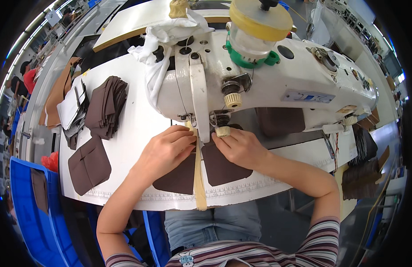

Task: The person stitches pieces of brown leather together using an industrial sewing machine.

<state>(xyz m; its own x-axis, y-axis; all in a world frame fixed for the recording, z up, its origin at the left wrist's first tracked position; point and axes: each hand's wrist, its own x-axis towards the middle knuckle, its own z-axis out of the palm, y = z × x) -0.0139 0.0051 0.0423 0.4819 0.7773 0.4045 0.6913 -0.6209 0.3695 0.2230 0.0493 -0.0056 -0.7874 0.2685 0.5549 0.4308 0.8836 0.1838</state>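
Striped shirt (268, 256) at the near edge, jeans (212, 224) just beyond, under the table (139, 111). Two brown panels lie side by side at the near middle, left panel (177, 175) and right panel (221, 167), a cream tape (199, 182) running near to far between them, up to the sewing machine (268, 86). Left hand (168, 147): fingers bent at the tape's far end; cannot tell if they pinch it. Right hand (241, 147): over the right panel's far end, fingers bent, fingertips close to the needle area; grip cannot be told. Farther off, a yellow-lidded jar (259, 26) and white cloth (159, 58) on the machine. To the left: brown stack (106, 107), loose brown piece (90, 164) nearer, blue bin (36, 231) beside the table.
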